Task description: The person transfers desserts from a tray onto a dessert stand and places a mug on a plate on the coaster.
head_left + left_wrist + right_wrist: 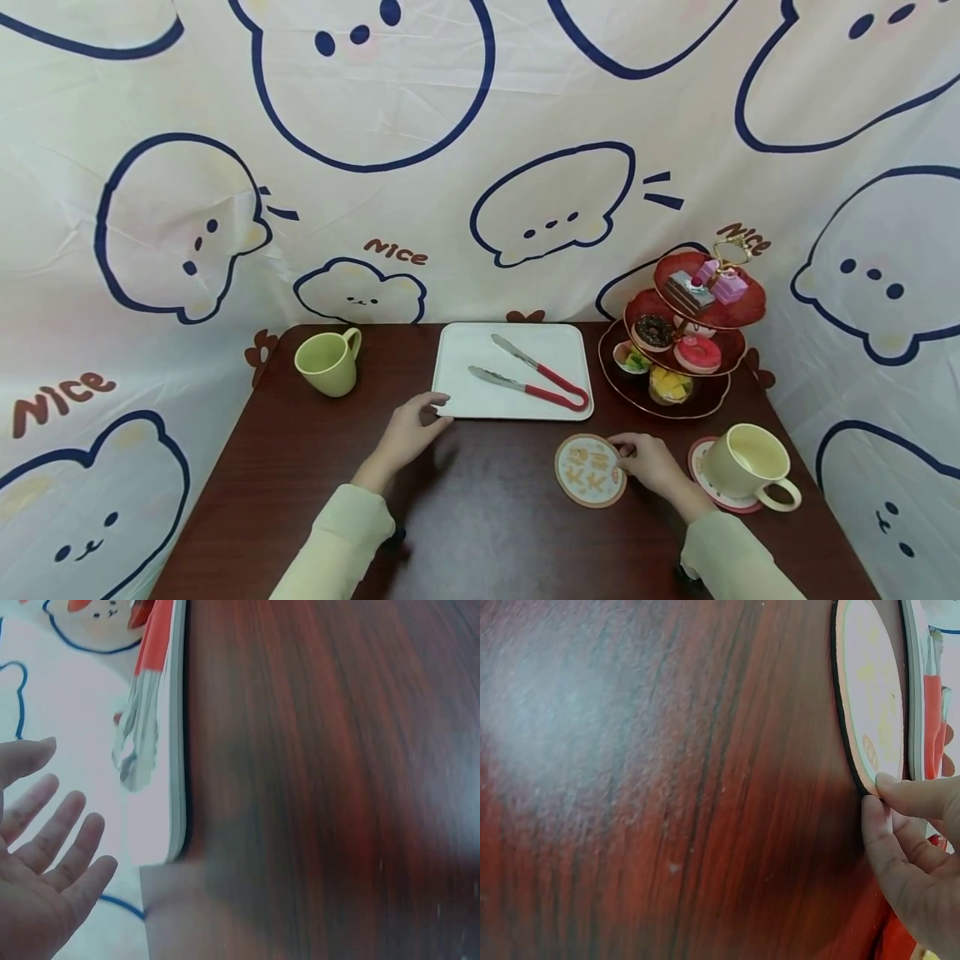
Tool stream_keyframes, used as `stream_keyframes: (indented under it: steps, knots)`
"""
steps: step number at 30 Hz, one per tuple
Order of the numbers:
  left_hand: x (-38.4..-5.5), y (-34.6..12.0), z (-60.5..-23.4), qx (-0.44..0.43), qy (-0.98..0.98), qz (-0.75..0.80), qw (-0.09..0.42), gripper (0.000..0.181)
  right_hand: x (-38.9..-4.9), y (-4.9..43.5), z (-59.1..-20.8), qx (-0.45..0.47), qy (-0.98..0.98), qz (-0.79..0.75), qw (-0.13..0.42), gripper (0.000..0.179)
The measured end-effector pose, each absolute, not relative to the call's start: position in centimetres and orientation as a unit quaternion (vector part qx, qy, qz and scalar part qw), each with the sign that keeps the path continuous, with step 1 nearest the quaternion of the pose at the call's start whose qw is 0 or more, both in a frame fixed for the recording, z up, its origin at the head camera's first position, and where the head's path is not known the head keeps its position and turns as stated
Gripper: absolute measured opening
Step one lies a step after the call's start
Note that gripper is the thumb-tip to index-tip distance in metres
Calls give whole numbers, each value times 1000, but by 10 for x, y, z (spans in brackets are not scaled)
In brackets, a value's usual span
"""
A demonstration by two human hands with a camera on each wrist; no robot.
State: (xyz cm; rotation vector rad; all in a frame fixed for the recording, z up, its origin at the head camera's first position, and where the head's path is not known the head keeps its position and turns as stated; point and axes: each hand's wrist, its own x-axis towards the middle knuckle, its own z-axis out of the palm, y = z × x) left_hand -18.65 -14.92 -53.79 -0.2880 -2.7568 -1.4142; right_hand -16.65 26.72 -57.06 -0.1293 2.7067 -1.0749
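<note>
My right hand (651, 462) pinches the edge of a round coaster (590, 471) between thumb and fingers, as the right wrist view shows up close. The coaster has a pale face with orange lettering and a brown rim. Over at the front left corner of the white tray (465, 400), my left hand (411, 429) is held with its fingers spread and holds nothing; whether it touches the tray I cannot tell. On that tray lie red-handled metal tongs (536, 389), spread apart.
A green mug (327, 364) stands at the back left of the dark wooden table (480, 533). At the right, a cream mug (746, 458) sits on another coaster (701, 458). Behind it rises a three-tier stand (738, 354) with several toy cakes and doughnuts. A patterned cloth hangs behind the table.
</note>
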Motion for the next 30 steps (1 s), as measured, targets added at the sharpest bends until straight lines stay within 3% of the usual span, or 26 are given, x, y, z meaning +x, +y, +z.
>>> stream_keyframes:
  steps: [30]
  knots:
    - [-173,-271,-532,58,-870,-483,75,40,-166,298,-569,-34,935,-336,109,32]
